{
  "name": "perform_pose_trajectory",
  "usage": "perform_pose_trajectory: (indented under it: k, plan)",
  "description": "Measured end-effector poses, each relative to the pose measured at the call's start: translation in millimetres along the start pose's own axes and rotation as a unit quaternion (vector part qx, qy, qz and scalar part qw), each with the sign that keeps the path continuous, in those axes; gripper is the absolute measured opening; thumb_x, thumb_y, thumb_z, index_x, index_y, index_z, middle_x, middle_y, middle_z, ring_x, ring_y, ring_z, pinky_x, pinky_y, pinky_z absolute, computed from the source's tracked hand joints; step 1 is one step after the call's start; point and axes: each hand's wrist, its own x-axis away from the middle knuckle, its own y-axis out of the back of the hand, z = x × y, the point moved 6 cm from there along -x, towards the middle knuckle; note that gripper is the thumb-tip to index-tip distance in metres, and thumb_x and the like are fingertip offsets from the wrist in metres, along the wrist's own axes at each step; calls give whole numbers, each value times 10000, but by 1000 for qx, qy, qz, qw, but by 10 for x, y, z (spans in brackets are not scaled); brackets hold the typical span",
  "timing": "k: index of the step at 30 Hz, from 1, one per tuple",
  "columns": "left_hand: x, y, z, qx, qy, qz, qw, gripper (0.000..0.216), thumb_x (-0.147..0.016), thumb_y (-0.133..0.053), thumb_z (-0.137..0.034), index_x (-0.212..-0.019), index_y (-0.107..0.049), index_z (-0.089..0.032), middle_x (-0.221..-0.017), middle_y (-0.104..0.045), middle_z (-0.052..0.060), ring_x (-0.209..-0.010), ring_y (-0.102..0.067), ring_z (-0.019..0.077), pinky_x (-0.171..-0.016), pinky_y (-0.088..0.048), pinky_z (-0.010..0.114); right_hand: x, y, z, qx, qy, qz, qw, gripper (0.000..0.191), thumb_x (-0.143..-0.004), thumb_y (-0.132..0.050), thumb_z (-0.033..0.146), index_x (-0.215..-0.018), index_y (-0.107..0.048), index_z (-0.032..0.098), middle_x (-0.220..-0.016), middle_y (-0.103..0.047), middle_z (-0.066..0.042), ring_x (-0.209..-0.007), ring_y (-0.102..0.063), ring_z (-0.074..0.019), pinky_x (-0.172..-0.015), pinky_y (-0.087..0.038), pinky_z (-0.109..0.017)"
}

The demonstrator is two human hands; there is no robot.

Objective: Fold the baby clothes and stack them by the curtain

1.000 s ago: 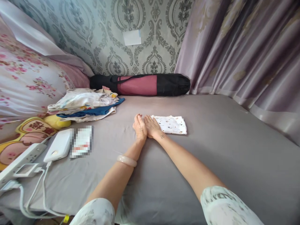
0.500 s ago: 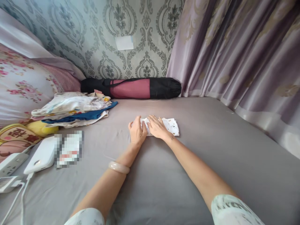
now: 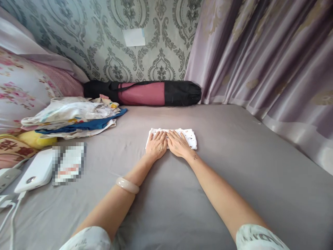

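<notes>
A small white folded cloth with tiny prints [image 3: 189, 136] lies on the grey bed sheet [image 3: 234, 166]. My left hand [image 3: 156, 146] and my right hand [image 3: 177, 144] rest flat on it side by side, fingers stretched out and pointing away from me. They cover the cloth's left and middle parts. A pale bangle [image 3: 127, 185] sits on my left forearm.
A heap of clothes [image 3: 73, 116] lies at the left, by floral pillows [image 3: 18, 93]. A rolled pink mat in a black bag [image 3: 143, 93] lies along the patterned wall. Purple curtains [image 3: 260, 55] hang at the right. A white power bank [image 3: 35, 170] with cables lies at the near left.
My hands moved from beside the cloth's left edge onto it and now lie flat on top. The cloth looks narrower than a second ago. The view shifted slightly to the right.
</notes>
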Motion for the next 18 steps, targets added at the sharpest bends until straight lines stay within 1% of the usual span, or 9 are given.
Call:
perform_pose_trajectory:
  k: [3, 5, 7, 10, 12, 15, 18]
  plan:
    - [-4, -22, 15, -1, 6, 15, 1000, 470, -939, -336, -285, -1367, -497, -179, -1426, -499, 116, -1367, -397, 287, -1139, -230, 533, 9, 9, 5, -5, 0, -3, 1000, 550, -985, -195, 322, -1482, -356, 154, -1558, -305, -48, -1443, -221, -199, -1180, -94, -447]
    - [-8, 0, 7, -3, 1, 10, 1000, 458, -937, -339, -278, -1348, -514, -174, -1415, -510, 124, -1358, -410, 288, -1135, -242, 530, 14, 18, 0, -9, -1, 4, 1000, 546, -983, -202, 318, -1484, -352, 159, -1557, -307, -49, -1440, -229, -196, -1180, -106, -437]
    - [-15, 68, -15, 0, -13, -18, 1000, 438, -946, -330, -282, -1314, -539, -169, -1378, -547, 134, -1334, -442, 280, -1138, -244, 512, 23, 68, -30, -1, -13, -11, 1000, 542, -976, -225, 291, -1487, -344, 155, -1560, -302, -70, -1438, -235, -200, -1178, -109, -430]
    - [-22, 186, -40, -2, -32, -77, 996, 438, -967, -306, -321, -1278, -563, -151, -1319, -592, 151, -1311, -471, 268, -1159, -210, 476, 52, 178, -124, 26, -55, -61, 996, 541, -965, -254, 256, -1479, -349, 119, -1561, -287, -120, -1442, -223, -227, -1176, -93, -434]
    - [-28, 200, -27, -13, -32, -89, 995, 458, -970, -307, -356, -1287, -558, -142, -1324, -586, 161, -1320, -458, 276, -1163, -196, 476, 68, 186, -190, 31, -76, -61, 995, 541, -975, -245, 283, -1470, -362, 100, -1556, -292, -138, -1442, -221, -243, -1174, -100, -439]
    - [-44, 100, 28, -27, -24, -49, 998, 481, -963, -322, -383, -1315, -542, -141, -1387, -528, 170, -1341, -428, 304, -1149, -209, 509, 69, 107, -257, 25, -83, -27, 996, 557, -992, -215, 346, -1468, -366, 99, -1552, -300, -146, -1442, -220, -254, -1171, -119, -457]
    - [-56, -2, 87, -29, -13, -11, 999, 480, -962, -322, -392, -1326, -537, -165, -1426, -489, 159, -1348, -416, 310, -1136, -225, 531, 57, 41, -289, 24, -85, -11, 996, 563, -996, -203, 369, -1475, -354, 114, -1558, -285, -143, -1449, -198, -253, -1170, -117, -474]
